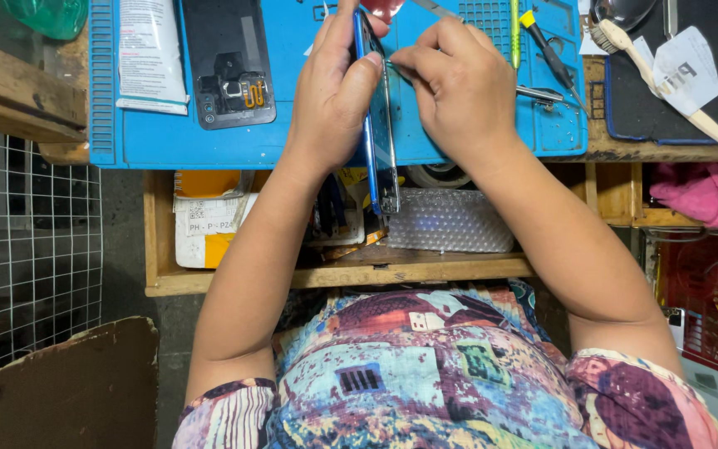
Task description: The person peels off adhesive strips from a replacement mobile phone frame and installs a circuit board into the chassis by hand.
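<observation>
My left hand [336, 91] grips a blue-framed phone [379, 141], held on edge and seen edge-on, above a blue work mat [209, 145]. My right hand [459, 87] pinches a thin metal tool [533, 93] against the phone's side edge. The tool's tip is hidden between my fingers and the frame. A dark phone back cover [228, 62] with exposed camera parts lies on the mat to the left.
A white tube [149, 54], a yellow-tipped screwdriver [548, 51] and a wooden-handled brush [662, 79] lie on the bench. Below it an open wooden drawer [334, 274] holds boxes and a clear bubble-wrap piece [449, 220]. Pink cloth [704, 195] sits right; wire mesh [27, 241] left.
</observation>
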